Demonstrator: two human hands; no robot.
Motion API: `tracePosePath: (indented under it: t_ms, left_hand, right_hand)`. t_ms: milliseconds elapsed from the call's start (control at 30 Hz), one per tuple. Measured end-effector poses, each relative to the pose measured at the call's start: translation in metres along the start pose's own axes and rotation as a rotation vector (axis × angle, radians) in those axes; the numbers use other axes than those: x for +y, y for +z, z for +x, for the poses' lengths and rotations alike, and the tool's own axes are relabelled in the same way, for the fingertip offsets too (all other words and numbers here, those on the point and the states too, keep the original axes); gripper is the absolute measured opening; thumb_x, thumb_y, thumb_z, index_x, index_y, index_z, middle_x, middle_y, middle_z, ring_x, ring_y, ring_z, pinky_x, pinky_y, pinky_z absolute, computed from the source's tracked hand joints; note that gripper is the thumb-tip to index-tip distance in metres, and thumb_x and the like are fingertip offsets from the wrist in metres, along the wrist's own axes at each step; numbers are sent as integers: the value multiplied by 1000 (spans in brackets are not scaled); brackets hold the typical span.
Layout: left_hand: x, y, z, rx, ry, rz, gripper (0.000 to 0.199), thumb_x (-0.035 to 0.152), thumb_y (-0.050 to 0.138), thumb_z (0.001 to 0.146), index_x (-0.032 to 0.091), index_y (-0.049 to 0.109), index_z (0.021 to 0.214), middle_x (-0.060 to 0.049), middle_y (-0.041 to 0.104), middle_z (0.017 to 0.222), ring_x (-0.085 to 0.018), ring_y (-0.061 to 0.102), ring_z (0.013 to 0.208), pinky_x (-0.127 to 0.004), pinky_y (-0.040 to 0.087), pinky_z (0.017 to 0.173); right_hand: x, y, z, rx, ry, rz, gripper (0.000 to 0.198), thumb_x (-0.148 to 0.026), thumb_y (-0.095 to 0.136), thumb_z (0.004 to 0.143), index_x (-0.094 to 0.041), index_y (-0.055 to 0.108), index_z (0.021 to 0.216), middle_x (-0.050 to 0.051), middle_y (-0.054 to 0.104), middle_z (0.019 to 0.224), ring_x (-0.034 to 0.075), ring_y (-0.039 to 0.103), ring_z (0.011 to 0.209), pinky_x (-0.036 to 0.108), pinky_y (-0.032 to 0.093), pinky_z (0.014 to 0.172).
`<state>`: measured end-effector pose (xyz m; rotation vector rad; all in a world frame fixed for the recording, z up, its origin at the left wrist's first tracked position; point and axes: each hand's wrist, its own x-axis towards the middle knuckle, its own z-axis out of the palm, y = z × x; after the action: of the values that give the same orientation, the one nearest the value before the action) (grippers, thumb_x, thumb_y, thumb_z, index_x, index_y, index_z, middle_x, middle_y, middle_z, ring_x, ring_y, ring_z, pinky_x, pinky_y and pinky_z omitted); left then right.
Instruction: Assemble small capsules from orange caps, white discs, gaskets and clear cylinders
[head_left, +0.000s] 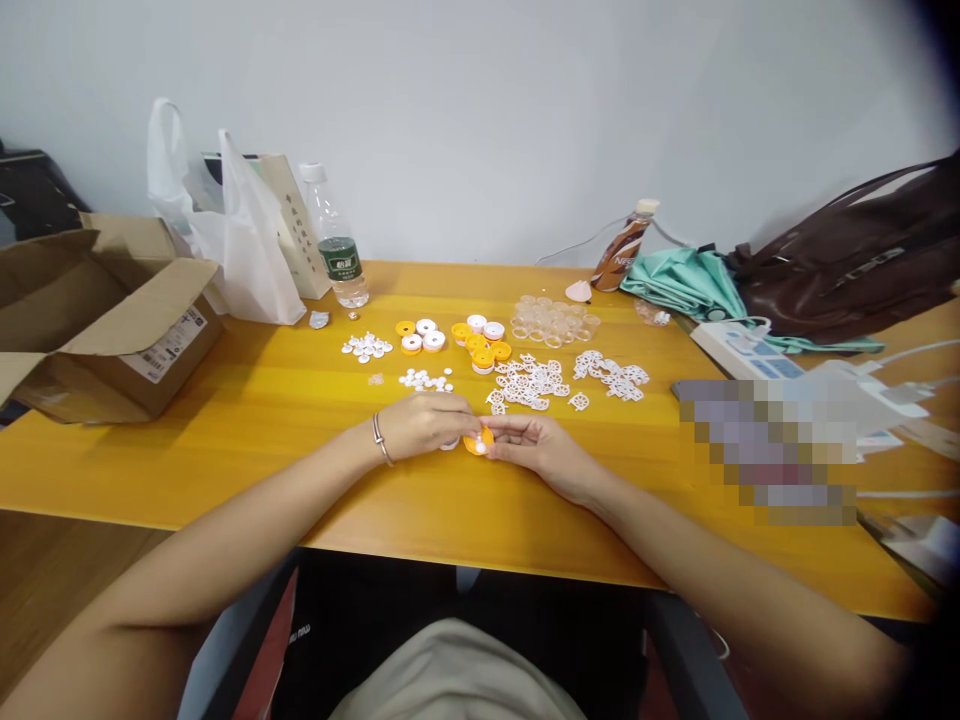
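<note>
A small orange round plastic case (470, 446) with a white piece in its middle sits between my hands, just above or on the table. My right hand (541, 452) pinches its right edge between thumb and fingers. My left hand (429, 425), with a bracelet at the wrist, has its fingers bent together, the tips at the case's upper edge; what they hold, if anything, is hidden. Partly under the left hand shows a white round part (450, 444). Beyond my hands lie small white round pieces (424, 381) and white openwork pieces (529, 382).
Orange and white round cases (481, 345), clear plastic rings (553, 320) and white pieces (366, 347) lie farther back. A cardboard box (169, 350), plastic bag (251, 240) and water bottle (341, 250) stand left. Right are a drink bottle (624, 250), green umbrella (679, 285) and brown bag (847, 250).
</note>
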<state>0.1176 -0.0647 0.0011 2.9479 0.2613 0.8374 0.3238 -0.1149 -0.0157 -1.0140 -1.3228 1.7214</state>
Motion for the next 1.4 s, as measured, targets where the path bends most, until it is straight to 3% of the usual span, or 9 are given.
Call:
tracePosePath:
  t_ms: [300,433,567,667,800,933,1133,1233,1400]
  left_hand:
    - [6,-4,4,-11,-231,-257,19,20,48,88,13,66,91,-8,65,83,-11,60,72,-22,48,68]
    - [8,-2,7,-28,-445,-384,11,23,57,83,14,63,84,-4,63,77,-10,58,70,-23,47,68]
    - [5,4,7,-11,-769,-809,25,22,67,72,14,50,88,-1,60,72,-9,57,63,-23,48,58]
    - [3,8,7,5,-873,-1011,34,23,71,67,14,45,88,0,59,70,-9,56,58,-21,47,51]
    - [4,5,9,70,-874,-930,33,24,70,68,13,48,90,-2,63,73,-9,59,61,-21,47,57]
    - [6,-9,7,106,-825,-550,26,34,62,77,13,54,90,-3,63,79,-11,59,70,-24,46,63]
    - [10,-17,-5,-197,-583,-184,47,40,68,71,19,56,111,-6,55,97,-17,55,87,-32,47,77]
    - [8,-13,-6,-233,-575,-213,30,30,65,75,17,62,102,-6,57,92,-17,56,85,-32,46,80]
    - [-1,-17,-3,-47,-692,-751,29,24,57,81,14,57,109,-8,62,99,-13,59,86,-31,48,81]
  right_hand:
    - [1,-1,0,-32,-44,-19,39,-24,73,66,-23,67,104,1,71,89,11,61,79,29,45,84]
    - [2,0,0,-35,-62,-51,39,-26,72,67,-23,67,106,1,71,89,11,61,77,29,46,82]
    - [2,3,-1,-55,-71,-90,40,-28,71,69,-22,65,108,2,71,91,13,63,83,31,45,85]
    - [2,5,-1,-50,-89,-118,41,-29,70,70,-22,65,109,3,71,94,15,63,86,33,45,88]
    - [1,4,0,15,-101,-88,42,-29,72,66,-23,66,107,3,71,94,15,63,84,34,46,88]
    - [1,1,1,146,-103,-34,40,-27,74,64,-24,67,103,1,70,93,14,64,84,35,46,90]
    - [0,-2,2,240,-95,-61,43,-27,76,61,-22,68,103,2,70,91,16,64,84,39,44,94]
    - [-2,-1,2,260,-70,-37,41,-26,76,60,-22,68,100,2,71,93,16,64,86,39,43,96]
    - [-3,0,1,276,-57,-7,41,-26,76,61,-23,67,101,2,71,93,18,65,90,40,44,96]
